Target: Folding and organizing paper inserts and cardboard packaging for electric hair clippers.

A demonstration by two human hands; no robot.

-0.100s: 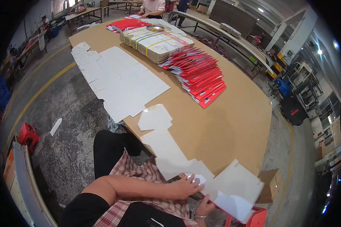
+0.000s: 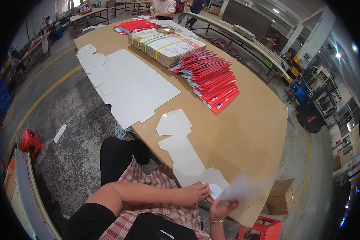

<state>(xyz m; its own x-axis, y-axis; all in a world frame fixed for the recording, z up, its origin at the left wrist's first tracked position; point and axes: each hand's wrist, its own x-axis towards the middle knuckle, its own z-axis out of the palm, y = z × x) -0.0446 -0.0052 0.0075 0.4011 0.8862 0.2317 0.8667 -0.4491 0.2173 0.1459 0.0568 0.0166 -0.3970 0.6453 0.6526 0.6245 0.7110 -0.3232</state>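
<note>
My left hand (image 2: 196,193) rests on the near end of a flat white die-cut carton blank (image 2: 184,154) lying on the brown table (image 2: 248,128). My right hand (image 2: 222,209) grips a second white cardboard piece (image 2: 238,191), which is blurred by motion and lifted just over the table's near corner. Both hands sit close together at that corner. My forearm crosses over a plaid cloth on my lap.
A fanned row of red flat cartons (image 2: 212,80), a strapped bundle of printed sheets (image 2: 164,44) and a spread of white blanks (image 2: 128,84) lie farther up the table. A brown box (image 2: 282,196) and red stools (image 2: 264,230) (image 2: 30,140) stand on the floor. A person (image 2: 162,7) works at the far end.
The white piece in my right hand has swung from lying spread out to a raised, blurred position. My left hand has stayed on the blank.
</note>
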